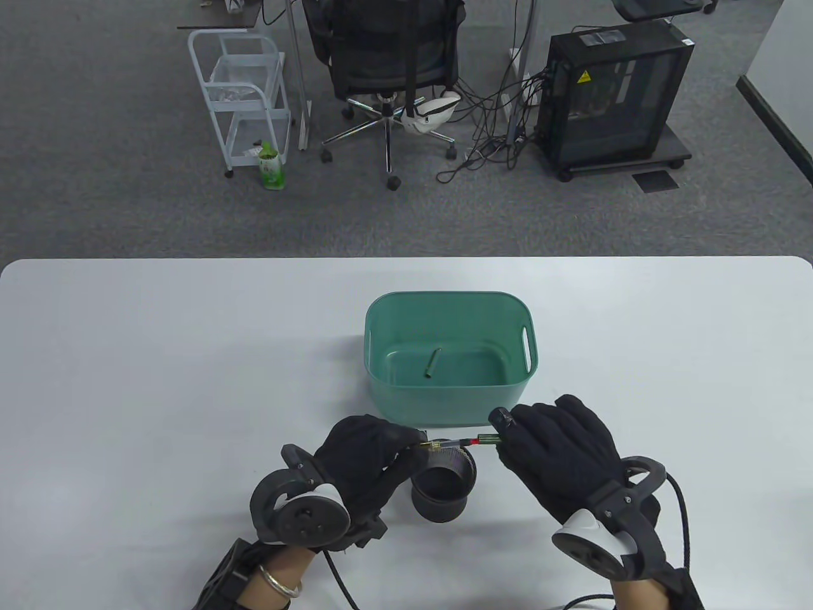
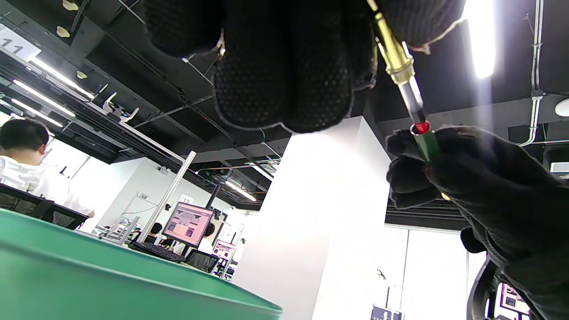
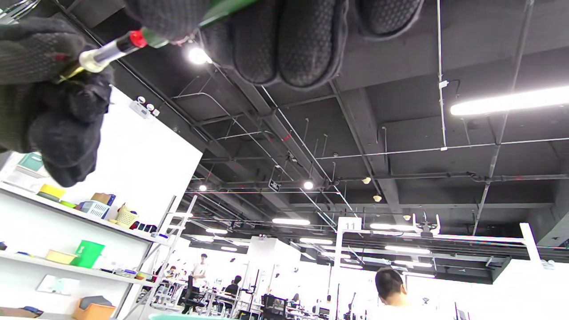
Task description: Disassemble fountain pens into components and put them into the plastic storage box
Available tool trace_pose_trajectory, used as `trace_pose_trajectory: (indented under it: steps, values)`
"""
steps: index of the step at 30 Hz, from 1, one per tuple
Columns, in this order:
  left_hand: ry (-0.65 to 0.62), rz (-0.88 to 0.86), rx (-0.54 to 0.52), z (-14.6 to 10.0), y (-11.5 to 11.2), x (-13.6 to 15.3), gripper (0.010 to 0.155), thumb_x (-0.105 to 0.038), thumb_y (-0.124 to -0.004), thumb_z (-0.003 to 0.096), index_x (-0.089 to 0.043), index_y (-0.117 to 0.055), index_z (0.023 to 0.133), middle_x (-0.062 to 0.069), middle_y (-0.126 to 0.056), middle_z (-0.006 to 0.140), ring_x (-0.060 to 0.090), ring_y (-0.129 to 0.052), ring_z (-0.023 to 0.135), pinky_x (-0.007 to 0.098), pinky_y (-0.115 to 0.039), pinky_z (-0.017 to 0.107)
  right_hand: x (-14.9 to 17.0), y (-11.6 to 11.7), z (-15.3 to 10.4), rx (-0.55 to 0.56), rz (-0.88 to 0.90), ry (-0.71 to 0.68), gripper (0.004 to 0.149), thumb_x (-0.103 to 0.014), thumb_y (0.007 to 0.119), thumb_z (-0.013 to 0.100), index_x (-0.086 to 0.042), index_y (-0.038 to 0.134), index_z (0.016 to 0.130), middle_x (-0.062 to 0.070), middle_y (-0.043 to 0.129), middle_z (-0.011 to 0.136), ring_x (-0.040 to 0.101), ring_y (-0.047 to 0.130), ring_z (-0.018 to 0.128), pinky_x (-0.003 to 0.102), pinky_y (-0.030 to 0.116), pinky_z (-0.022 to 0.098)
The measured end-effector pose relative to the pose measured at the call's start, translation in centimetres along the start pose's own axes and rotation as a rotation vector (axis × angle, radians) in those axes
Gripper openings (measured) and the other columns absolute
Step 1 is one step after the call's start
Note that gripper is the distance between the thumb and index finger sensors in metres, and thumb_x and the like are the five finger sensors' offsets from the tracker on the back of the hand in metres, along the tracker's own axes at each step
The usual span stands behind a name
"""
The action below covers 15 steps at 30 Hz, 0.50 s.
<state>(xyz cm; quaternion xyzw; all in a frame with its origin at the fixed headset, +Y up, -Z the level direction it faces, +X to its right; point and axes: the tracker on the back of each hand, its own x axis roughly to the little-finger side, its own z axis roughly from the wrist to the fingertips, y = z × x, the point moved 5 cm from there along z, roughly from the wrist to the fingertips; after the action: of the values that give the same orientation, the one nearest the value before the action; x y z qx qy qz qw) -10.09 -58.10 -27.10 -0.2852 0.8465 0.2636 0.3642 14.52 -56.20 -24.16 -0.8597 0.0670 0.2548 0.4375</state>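
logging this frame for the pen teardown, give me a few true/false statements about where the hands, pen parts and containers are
1. Both hands hold the same pen. True: the left hand pinches the gold end, the right hand grips the green barrel.
2. The green storage box holds nothing. False: one green pen piece lies on its floor.
3. The pen is held over the black cup. True: it crosses above the cup's rim.
4. The black cup stands inside the box. False: it stands on the table, in front of the box.
5. The pen's clear middle section is exposed. True.
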Motion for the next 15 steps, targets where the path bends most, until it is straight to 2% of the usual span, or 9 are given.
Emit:
trace_pose_trajectory:
  steps: [15]
  values:
    - [0.060, -0.022, 0.006, 0.0, 0.1, 1.5, 0.048, -0.050, -0.064, 0.0667, -0.012, -0.087, 0.084, 0.003, -0.104, 0.070, 0.023, -0.101, 0.063, 0.047, -0.075, 0.063, 1.8, -1.3, -0.1, 0.038, -0.015, 0.054, 0.043, -0.051, 0.069, 0.053, -0.037, 0.081, 0.093, -0.008, 0.085, 0.088, 0.011, 0.087, 0.078, 0.044, 0.064, 0.074]
